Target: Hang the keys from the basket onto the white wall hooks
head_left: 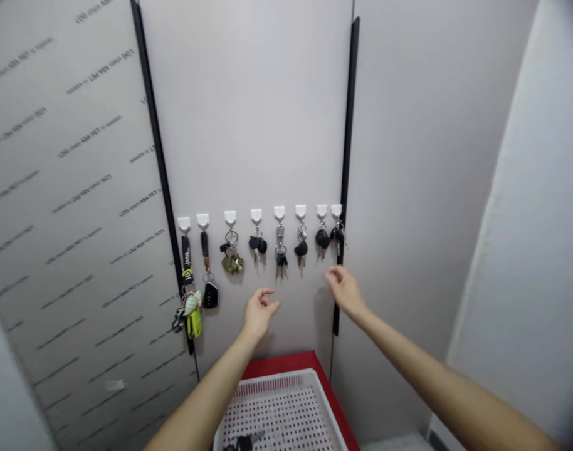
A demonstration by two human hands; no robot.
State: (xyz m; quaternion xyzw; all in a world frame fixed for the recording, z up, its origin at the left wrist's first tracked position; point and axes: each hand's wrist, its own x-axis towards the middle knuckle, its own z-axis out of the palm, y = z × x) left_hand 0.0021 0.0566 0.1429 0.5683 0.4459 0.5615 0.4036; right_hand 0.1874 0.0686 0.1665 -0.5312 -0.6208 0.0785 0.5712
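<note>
A row of several white hooks [255,215] is stuck on a grey wall panel, each with keys hanging from it. My left hand [258,311] is raised below the middle hooks, fingers loosely curled and apart, holding nothing; the black key bunch [281,255] is nearest above it. My right hand [345,290] reaches up under the two rightmost hooks, fingers bent and apart, just below the black key fobs [336,235]. It holds nothing. At the far left hang a lanyard with a green figure and yellow tag [191,308] and a strap with a black car fob [210,294].
A white perforated basket [324,401] rests on a red surface [286,362] below my arms, with a dark set of keys [243,442] in its near corner. Black vertical strips [346,163] edge the panel. A film-covered panel [70,219] stands to the left.
</note>
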